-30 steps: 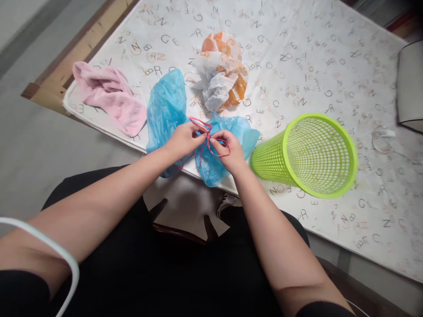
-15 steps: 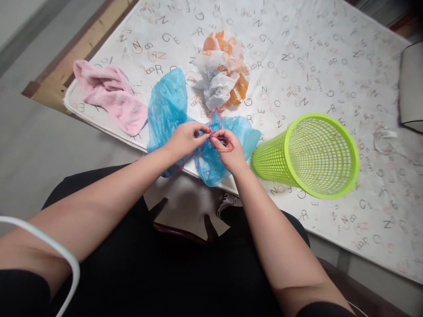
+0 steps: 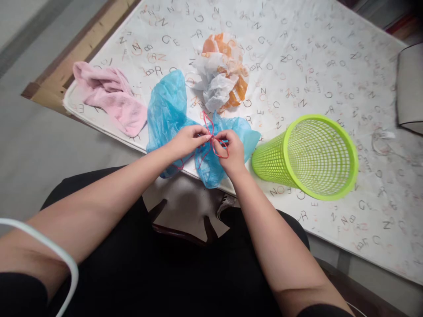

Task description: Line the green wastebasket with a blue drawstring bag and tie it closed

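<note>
Red string (image 3: 212, 137) was thin and looped, its strands crossed at one point over the blue plastic (image 3: 168, 103). Plastic lay crumpled in two lobes, partly overhanging the desk (image 3: 280, 90) edge.

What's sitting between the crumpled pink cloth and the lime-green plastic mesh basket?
In the head view, crumpled sky-blue plastic lies between the cloth and the basket; over it, the left hand and right hand pinch a thin red string.
</note>
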`<state>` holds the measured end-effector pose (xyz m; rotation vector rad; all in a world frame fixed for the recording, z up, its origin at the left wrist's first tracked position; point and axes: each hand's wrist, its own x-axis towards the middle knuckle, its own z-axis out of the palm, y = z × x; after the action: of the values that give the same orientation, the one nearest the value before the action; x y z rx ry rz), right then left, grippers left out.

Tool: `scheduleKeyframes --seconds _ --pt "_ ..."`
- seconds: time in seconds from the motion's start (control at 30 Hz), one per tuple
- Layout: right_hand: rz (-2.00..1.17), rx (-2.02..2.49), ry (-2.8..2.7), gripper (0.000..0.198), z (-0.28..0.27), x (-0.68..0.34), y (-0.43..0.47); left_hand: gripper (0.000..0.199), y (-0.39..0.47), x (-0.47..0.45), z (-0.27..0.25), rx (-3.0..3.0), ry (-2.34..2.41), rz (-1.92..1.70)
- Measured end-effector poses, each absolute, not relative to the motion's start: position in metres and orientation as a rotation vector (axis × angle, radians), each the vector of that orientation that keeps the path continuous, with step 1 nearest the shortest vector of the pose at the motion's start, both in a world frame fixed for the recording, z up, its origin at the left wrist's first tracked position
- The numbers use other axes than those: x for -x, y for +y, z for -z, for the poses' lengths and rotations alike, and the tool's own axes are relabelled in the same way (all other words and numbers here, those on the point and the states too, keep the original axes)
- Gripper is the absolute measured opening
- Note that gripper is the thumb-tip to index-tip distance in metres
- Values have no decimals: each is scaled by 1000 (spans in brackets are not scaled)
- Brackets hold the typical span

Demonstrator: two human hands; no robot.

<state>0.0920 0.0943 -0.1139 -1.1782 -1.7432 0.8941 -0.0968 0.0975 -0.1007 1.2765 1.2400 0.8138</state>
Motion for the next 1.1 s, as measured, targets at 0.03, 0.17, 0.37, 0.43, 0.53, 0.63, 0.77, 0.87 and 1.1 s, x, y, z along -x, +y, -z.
scheduleKeyframes --seconds 0.03,0.17,0.37,0.43,0.53,0.63,0.77,0.87,1.1 --pt "-894 1173 -1741 6 114 -92 94 26 98 97 101 -1279 1231 -824" --pt "-943 1172 -1679 4 114 -92 93 23 99 96 106 -1269 1216 -841" --pt "-1087 1200 -1514 13 114 -89 93 31 99 96 112 -1174 1209 -863" --pt "-1130 1177 -1461 15 113 -89 93 33 99 96 114 -1196 1200 -852" --pt "-1144 1172 -1438 15 113 -89 94 32 99 96 113 -1225 1199 -851" --pt "-1109 1220 -1454 11 114 -89 95 32 98 95 110 -1227 1205 -831" --pt "-1013 1298 -1458 13 119 -90 97 31 97 95 106 -1241 1216 -829" --pt "-847 1374 -1423 24 123 -94 98 28 97 97 108 -1289 1267 -832" --pt "-432 1288 -1686 20 108 -99 89 22 97 99 111 -1414 1348 -843"
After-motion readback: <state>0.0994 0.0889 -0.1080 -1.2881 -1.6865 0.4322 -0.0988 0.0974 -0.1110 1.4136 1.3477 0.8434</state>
